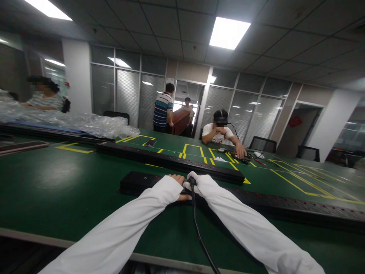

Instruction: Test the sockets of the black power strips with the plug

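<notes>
A long black power strip (288,203) with a row of red-marked sockets lies across the green table in front of me. My left hand (179,184) wraps over the strip near its left end, fingers on the far side and thumb on the near side. Just right of it, my right hand (196,179), in what looks like a white glove, grips the black plug (192,182) of a power cord (196,228). The plug sits upright at the strip's top; how far it is in a socket is hidden. The cord hangs toward me over the table edge.
A second black strip (171,160) lies behind the first. Crumpled clear plastic wrap (94,123) covers things at left. A phone (150,143) and yellow tape lines mark the table (65,190). Across sits a person (218,129) with tools; others carry a brown piece of furniture (180,121).
</notes>
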Tool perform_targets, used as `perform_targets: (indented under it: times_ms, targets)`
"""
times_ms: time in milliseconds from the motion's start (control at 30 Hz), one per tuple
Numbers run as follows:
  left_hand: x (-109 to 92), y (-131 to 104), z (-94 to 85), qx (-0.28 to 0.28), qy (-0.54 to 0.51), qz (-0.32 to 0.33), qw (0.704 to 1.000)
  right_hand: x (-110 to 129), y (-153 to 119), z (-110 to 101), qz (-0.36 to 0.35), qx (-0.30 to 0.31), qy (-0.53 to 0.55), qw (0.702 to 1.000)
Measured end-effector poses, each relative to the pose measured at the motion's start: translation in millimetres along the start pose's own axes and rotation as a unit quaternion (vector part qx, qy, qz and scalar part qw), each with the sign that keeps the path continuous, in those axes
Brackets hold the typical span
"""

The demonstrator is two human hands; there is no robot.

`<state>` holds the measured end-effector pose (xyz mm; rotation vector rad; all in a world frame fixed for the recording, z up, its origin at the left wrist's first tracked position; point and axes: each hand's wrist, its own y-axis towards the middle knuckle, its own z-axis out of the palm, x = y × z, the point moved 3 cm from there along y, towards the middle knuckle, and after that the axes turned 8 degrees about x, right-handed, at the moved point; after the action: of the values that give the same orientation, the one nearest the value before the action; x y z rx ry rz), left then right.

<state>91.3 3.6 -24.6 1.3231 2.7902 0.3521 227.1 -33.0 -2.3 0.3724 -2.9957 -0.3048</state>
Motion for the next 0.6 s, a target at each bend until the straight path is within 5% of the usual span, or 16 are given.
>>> perform_targets:
  times_ms: [600]
  targets:
    - [-1.0,0.0,-3.2,0.015,0.013,0.001,1.0,3.2,-2.2,-9.4,-0.015,0.033,0.031,0.999]
